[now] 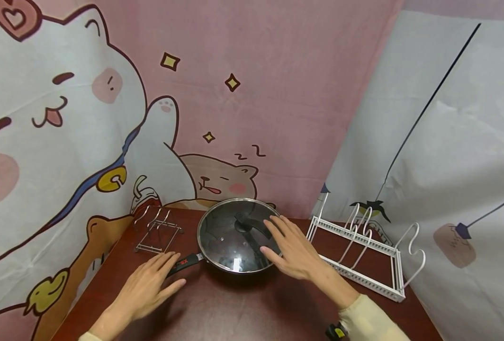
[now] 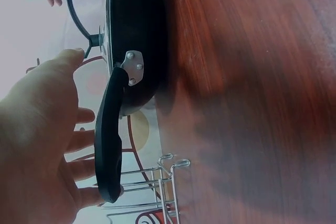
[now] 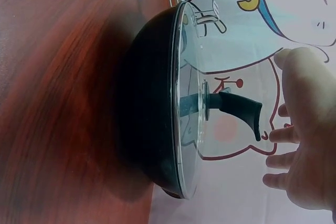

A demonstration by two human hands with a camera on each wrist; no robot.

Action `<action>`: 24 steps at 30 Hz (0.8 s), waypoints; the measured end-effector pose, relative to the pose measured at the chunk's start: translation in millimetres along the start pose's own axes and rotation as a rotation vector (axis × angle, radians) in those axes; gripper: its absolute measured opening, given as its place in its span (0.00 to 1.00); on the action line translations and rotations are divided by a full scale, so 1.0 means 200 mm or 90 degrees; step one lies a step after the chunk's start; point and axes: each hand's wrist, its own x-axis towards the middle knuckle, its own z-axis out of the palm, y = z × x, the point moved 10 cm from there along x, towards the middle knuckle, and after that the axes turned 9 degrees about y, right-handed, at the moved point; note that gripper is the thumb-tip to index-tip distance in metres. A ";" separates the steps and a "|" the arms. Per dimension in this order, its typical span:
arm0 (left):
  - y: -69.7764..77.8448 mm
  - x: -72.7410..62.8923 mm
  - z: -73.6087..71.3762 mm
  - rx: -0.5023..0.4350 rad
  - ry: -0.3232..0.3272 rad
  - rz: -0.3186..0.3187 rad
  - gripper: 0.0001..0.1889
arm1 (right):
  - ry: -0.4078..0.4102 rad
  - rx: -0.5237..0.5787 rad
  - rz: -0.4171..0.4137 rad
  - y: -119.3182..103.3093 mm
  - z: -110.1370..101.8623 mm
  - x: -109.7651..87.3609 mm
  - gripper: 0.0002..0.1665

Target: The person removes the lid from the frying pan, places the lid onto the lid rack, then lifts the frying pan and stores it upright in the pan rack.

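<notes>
A black frying pan [image 2: 144, 30] with a clear glass lid [image 1: 218, 253] on it sits upright on the brown table. The pan's black handle [image 1: 186, 263] points toward my left hand [image 1: 143, 286]. That hand is spread beside and above the handle, fingers extended; in the left wrist view, its fingertips pass behind the handle, and contact cannot be made out. My right hand [image 1: 293, 248] hovers at the right of the lid, near its curved black knob [image 3: 239, 109]. In the right wrist view, a gap shows between those fingers and the knob, and nothing is held.
A small metal wire rack [image 1: 149, 249] stands at the back left of the table. On the right lies a larger white rack [image 1: 360, 279] with upright curved wire dividers. Cartoon-printed curtains [image 1: 294, 104] hang behind and beside the table.
</notes>
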 end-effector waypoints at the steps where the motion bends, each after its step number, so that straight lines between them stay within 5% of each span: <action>1: 0.00 0.00 0.00 -0.001 0.001 -0.001 0.37 | -0.001 0.002 0.003 0.00 0.00 0.00 0.45; 24: -0.02 -0.06 0.04 -0.012 0.005 -0.020 0.38 | -0.020 0.001 0.041 0.00 0.05 0.09 0.46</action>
